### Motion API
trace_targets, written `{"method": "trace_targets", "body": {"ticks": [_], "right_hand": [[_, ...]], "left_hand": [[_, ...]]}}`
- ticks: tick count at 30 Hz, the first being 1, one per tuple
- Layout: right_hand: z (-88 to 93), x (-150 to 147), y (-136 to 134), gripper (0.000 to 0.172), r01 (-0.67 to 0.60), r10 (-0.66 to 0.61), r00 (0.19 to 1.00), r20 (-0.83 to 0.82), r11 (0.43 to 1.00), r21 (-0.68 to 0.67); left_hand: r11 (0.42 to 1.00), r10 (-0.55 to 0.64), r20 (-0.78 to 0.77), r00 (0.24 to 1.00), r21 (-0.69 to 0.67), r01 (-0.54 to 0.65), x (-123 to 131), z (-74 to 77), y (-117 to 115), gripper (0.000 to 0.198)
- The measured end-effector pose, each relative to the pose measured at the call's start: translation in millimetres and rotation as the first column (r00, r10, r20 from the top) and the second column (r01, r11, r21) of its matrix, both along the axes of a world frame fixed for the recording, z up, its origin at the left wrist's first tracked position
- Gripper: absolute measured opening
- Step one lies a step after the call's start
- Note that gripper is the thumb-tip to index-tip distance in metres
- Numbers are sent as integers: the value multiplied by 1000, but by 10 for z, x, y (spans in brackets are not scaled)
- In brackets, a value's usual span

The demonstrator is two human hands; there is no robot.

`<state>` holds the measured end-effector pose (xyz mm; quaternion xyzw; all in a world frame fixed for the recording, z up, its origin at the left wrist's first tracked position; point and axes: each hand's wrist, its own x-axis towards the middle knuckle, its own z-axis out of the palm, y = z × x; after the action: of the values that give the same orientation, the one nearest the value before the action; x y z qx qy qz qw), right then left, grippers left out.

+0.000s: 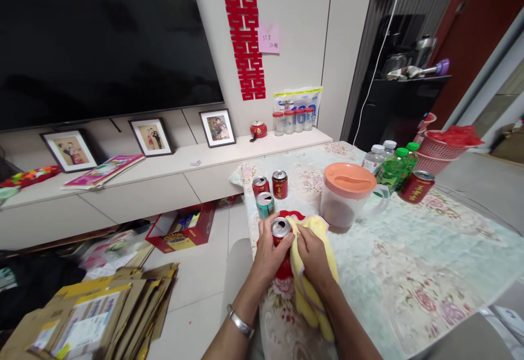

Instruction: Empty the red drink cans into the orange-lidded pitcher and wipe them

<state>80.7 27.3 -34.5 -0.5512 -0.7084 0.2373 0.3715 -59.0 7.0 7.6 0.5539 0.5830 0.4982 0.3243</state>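
My left hand (268, 251) is wrapped round an opened red drink can (281, 228), whose silver top faces up. Bunched in the closed fingers of my right hand (313, 251) is a yellow cloth (317, 305) with a light purple edge, close against the can's right side. Something red and flat (295, 214) lies beneath both, mostly hidden. Just beyond stand a teal can (265, 205), a red can (261, 185) and a second red can with yellow characters (280, 184).
A clear canister with an orange lid (350, 179) stands on the floral tablecloth (393, 262). Behind it are several bottles (396, 166) and another red can (416, 186). Pink baskets (440, 146) stand at right. Flattened cardboard (118, 305) and a red box (186, 232) lie on the floor.
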Motion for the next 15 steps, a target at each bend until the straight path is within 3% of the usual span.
{"method": "trace_targets", "body": {"ticks": [6,10,15], "right_hand": [[-39,135,-65,57,-87,111,963,-245,990,109],[-49,99,-43,52,-161,190,959,-212,976,147],[-150,65,-2,64,-192,199,973,-113,979,75]], "left_hand": [[1000,-14,15,1000,13,14,65,-90,-24,49],[997,-50,90,995,-51,55,41,-47,-51,50],[986,-81,101,992,-140,95,-6,74,-84,59]]}}
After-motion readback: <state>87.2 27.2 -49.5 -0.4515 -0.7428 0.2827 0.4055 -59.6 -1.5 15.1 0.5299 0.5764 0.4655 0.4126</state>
